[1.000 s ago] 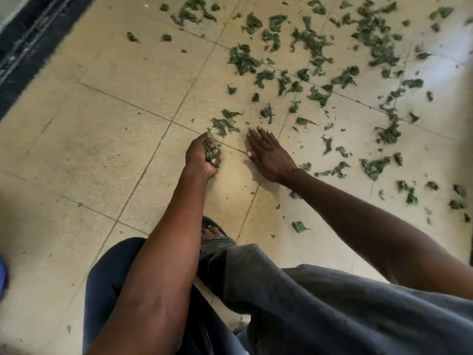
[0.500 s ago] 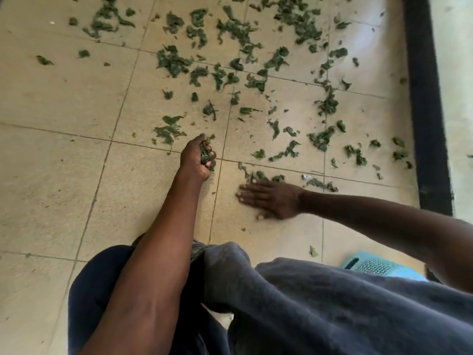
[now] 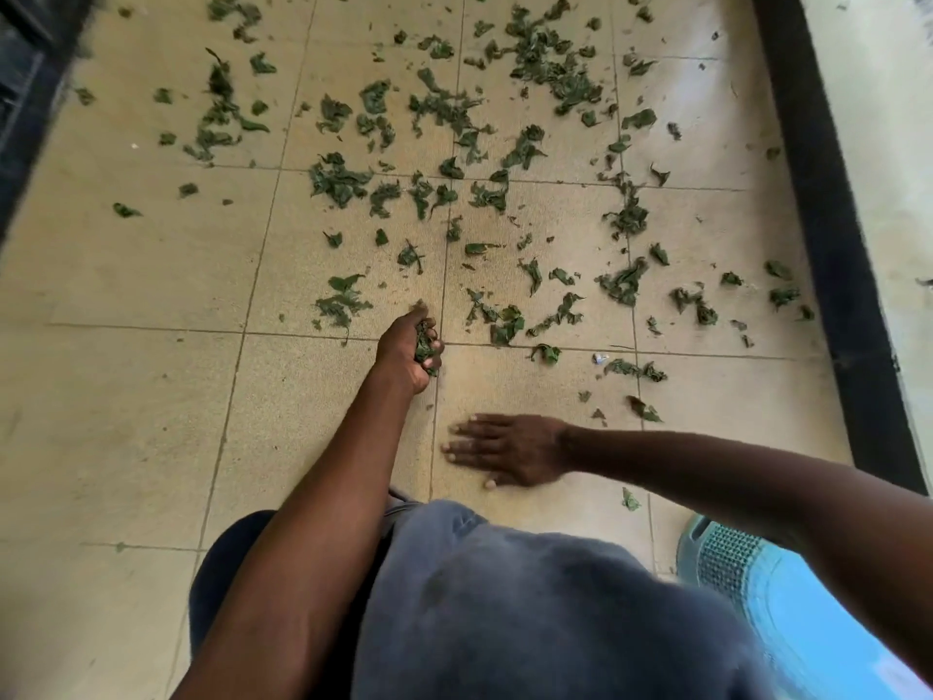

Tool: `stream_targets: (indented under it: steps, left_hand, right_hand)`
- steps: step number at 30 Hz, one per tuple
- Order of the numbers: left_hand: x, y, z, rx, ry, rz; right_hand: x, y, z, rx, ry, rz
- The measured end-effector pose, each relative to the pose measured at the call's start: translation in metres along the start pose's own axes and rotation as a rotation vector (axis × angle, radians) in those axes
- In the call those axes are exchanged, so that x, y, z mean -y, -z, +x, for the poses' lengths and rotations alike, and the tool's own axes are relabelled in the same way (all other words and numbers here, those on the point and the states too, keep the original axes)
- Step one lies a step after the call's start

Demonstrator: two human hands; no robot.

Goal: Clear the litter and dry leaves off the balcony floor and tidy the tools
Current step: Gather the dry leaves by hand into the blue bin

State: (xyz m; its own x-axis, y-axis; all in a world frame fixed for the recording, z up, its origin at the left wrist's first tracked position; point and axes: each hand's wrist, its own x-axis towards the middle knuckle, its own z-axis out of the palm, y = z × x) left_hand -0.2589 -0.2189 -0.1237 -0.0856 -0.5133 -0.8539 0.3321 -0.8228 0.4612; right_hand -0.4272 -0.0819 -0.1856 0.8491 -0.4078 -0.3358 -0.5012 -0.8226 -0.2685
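Several dry green leaves [image 3: 454, 113] lie scattered over the beige tiled floor [image 3: 151, 386], thickest toward the far middle. My left hand [image 3: 404, 353] is curled round a small bunch of leaves [image 3: 424, 346], held just above a tile joint. My right hand [image 3: 505, 449] lies flat on the floor nearer to me, fingers straight and pointing left, holding nothing. A few loose leaves [image 3: 633, 370] lie to the right of it, and a small white scrap of litter [image 3: 598, 358] sits among them.
A dark raised border [image 3: 828, 245] runs along the right side of the floor and another dark edge [image 3: 25, 108] stands at the upper left. A light blue plastic object with a mesh part [image 3: 747, 573] sits at the lower right. My knees in dark cloth fill the bottom.
My right hand has swept back toward me and leftward across the tile. My left hand keeps its bunch of leaves. The view has swung right, bringing in more of the blue object.
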Motion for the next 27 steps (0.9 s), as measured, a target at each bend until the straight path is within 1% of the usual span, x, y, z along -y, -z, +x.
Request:
stream_targets:
  steps: [2, 5, 6, 7, 8, 10, 11, 12, 13, 15, 18, 20, 22, 23, 26, 27]
  left_hand:
    - [0.001, -0.001, -0.005, 0.006, 0.008, 0.015]
    - [0.001, -0.003, -0.012, 0.004, -0.007, 0.040]
    - [0.000, -0.002, -0.013, 0.002, -0.013, 0.044]
    - [-0.001, -0.003, -0.014, 0.000, -0.019, 0.051]
    - [-0.002, -0.003, -0.014, -0.002, -0.024, 0.065]
    - [-0.002, -0.006, -0.014, -0.010, -0.031, 0.108]
    - [0.000, -0.009, -0.014, -0.007, -0.030, 0.130]
    - [0.003, -0.013, -0.015, 0.003, -0.026, 0.146]
    - [0.006, -0.016, -0.016, 0.020, -0.015, 0.152]
    - [0.018, -0.024, -0.017, 0.053, 0.021, 0.146]
    - [0.037, -0.036, -0.018, 0.060, 0.060, 0.167]
    - [0.050, -0.047, -0.019, 0.062, 0.083, 0.216]
    - [0.061, -0.056, -0.022, 0.077, 0.099, 0.258]
    - [0.066, -0.061, -0.023, 0.087, 0.108, 0.276]
    - [0.076, -0.075, -0.026, 0.109, 0.113, 0.332]
    - [0.077, -0.078, -0.026, 0.108, 0.108, 0.344]
  right_hand:
    - [-0.016, 0.017, 0.016, -0.062, -0.224, 0.032]
    - [-0.044, 0.037, 0.031, -0.181, -0.637, 0.109]
    - [-0.048, 0.039, 0.034, -0.207, -0.738, 0.136]
    - [-0.047, 0.038, 0.036, -0.225, -0.771, 0.165]
    - [-0.041, 0.036, 0.039, -0.239, -0.728, 0.181]
    - [-0.025, 0.032, 0.042, -0.224, -0.523, 0.185]
    - [-0.020, 0.030, 0.041, -0.218, -0.494, 0.203]
    - [-0.019, 0.029, 0.042, -0.248, -0.555, 0.241]
    - [-0.019, 0.029, 0.041, -0.307, -0.703, 0.312]
    - [-0.013, 0.028, 0.033, -0.479, -1.038, 0.484]
    - [0.019, 0.017, 0.010, -0.763, -1.407, 0.630]
    - [0.046, 0.001, -0.006, -0.864, -1.716, 0.726]
    - [0.066, -0.015, -0.021, -0.873, -2.016, 0.820]
    - [0.072, -0.024, -0.028, -0.852, -2.131, 0.862]
    - [0.069, -0.033, -0.044, -0.814, -2.408, 1.088]
    - [0.065, -0.029, -0.046, -0.815, -2.458, 1.162]
